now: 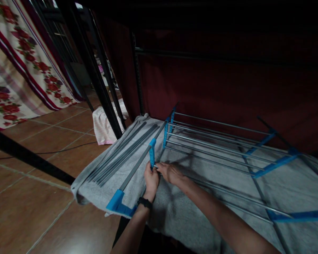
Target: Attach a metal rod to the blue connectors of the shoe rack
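Both forearms are bare and sleeveless, with a black wristband [144, 202] around the left wrist.

Just one view here, a head-worn cam looking forward and steeply down over the person's own forearms, pretty close in on the grey cloth [190, 211] right in front. It's tilted a bit, so the tiled floor [42, 211] runs off to the left, with dark red fabric [228, 88] filling the back.
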A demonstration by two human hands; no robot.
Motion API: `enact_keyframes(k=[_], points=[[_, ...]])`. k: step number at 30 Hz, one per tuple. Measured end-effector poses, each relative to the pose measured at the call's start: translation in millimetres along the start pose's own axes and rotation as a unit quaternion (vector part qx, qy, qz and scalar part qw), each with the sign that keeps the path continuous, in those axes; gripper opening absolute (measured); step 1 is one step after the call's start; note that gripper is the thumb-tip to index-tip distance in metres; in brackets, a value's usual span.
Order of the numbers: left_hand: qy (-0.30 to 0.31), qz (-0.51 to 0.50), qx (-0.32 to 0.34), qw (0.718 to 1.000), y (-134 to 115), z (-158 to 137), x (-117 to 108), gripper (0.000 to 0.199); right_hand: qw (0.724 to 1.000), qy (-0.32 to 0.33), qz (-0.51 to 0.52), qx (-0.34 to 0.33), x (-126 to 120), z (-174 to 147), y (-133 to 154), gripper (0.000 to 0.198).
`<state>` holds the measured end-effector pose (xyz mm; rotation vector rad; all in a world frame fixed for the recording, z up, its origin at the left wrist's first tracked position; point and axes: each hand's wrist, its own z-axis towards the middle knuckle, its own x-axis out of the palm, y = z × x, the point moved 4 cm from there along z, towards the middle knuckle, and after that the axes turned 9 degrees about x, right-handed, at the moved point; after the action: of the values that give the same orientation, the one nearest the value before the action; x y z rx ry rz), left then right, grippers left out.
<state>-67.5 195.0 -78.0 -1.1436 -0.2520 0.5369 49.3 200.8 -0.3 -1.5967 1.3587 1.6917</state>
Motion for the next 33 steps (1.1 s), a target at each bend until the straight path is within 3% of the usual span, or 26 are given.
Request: enact_keyframes(k=[9,33], points=[[0.005,0.021,0.002,1.000,0.3,-1.8,1.1,0.027,1.000,-0.007,-0.003,0.000,-0.1,0.0,1.2,0.030],[0.024,-0.005,-0.021,0.999,-3.5,1.5,1.1,0.025,1.000,-0.020,0.017,0.006,-1.8,-1.3,-0.7,0.040]])
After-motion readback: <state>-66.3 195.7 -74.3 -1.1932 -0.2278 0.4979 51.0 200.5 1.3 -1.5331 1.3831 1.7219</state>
